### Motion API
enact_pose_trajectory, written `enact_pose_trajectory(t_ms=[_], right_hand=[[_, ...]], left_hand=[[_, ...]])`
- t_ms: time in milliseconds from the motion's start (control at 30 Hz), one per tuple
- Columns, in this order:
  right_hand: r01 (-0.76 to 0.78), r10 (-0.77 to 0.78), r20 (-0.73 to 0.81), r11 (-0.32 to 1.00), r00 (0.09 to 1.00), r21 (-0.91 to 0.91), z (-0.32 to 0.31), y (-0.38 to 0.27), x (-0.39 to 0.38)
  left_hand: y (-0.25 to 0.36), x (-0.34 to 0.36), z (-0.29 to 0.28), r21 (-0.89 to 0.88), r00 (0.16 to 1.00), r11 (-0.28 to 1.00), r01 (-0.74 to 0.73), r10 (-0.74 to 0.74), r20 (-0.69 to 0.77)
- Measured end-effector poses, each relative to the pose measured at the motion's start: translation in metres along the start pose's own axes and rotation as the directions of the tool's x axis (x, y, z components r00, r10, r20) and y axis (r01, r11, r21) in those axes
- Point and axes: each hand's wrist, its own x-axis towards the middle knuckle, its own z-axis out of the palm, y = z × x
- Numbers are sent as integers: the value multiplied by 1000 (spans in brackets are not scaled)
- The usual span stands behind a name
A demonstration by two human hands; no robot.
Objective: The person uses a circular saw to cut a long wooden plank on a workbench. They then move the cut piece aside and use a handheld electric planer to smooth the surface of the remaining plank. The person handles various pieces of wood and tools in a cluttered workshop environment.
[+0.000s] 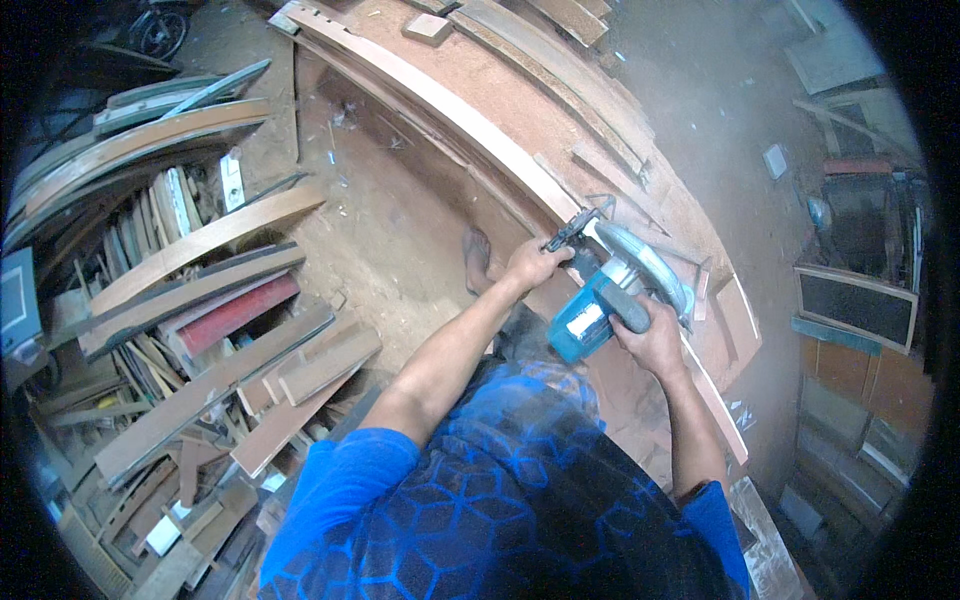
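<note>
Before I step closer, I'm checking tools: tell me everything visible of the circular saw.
The circular saw has a teal motor housing with a pale label, a dark handle and a rounded, greyish, metal-looking guard. It sits over a long pale wooden plank, motor end toward lower left. The right hand grips the handle; the left hand is at a dark front fitting, contact unclear.

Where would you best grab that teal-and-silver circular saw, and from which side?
Probably by its dark grey, rounded handle, coming from the near side, as the right hand does: that long shape suits a wrapped grip, and the curved silver metal guard lies on the far side.
</note>
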Motion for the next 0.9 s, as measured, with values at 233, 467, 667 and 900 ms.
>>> enact_pose_trajectory(t_ms=[233, 467, 667, 900], right_hand=[[13, -16, 47, 998, 999, 61, 3, -51, 41], [-14, 5, 87, 995, 996, 102, 20, -78, 79], [-20, 9, 98, 994, 995, 109, 37, -103, 108], [21, -38, 90, 984, 995, 180, 47, -151, 138]], left_hand=[[15, 7, -52, -78, 1000, 997, 12, -12, -7], [13, 27, -98, -74, 999, 997, -10, 6, -52], [8, 42, -139, -10, 995, 1000, -26, 24, -101], [36, 35, -201, -10, 998, 1000, 23, -23, -53]])
